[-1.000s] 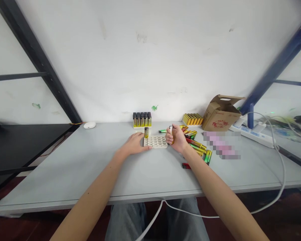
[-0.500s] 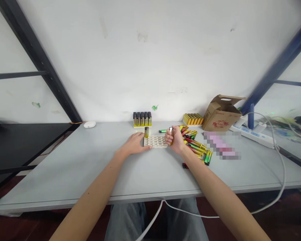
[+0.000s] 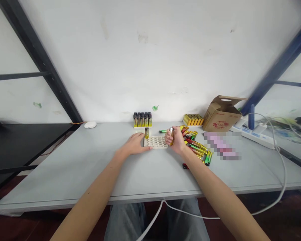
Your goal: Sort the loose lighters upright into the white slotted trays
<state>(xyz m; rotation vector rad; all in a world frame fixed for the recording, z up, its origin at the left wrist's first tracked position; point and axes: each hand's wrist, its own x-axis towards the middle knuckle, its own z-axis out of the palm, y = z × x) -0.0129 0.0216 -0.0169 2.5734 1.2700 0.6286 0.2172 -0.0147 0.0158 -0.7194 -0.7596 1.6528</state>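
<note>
A white tray with rows of holes [image 3: 156,142] lies flat on the table in front of me. One yellow lighter [image 3: 146,133] stands upright in its back left corner. My left hand [image 3: 135,144] grips the tray's left end, thumb along the front edge and fingers at the back beside that lighter. Just off the tray's right end, my right hand [image 3: 175,139] is closed around another lighter [image 3: 171,131], its metal top pointing up. A loose pile of red, green and yellow lighters [image 3: 197,145] lies right of that hand, partly hidden by the forearm.
At the wall stands a block of upright lighters [image 3: 142,119] with dark tops. Farther right are a tray of yellow lighters [image 3: 193,119], an open cardboard box [image 3: 220,115] and a power strip [image 3: 256,135] with a white cable. A white case [image 3: 90,125] lies back left.
</note>
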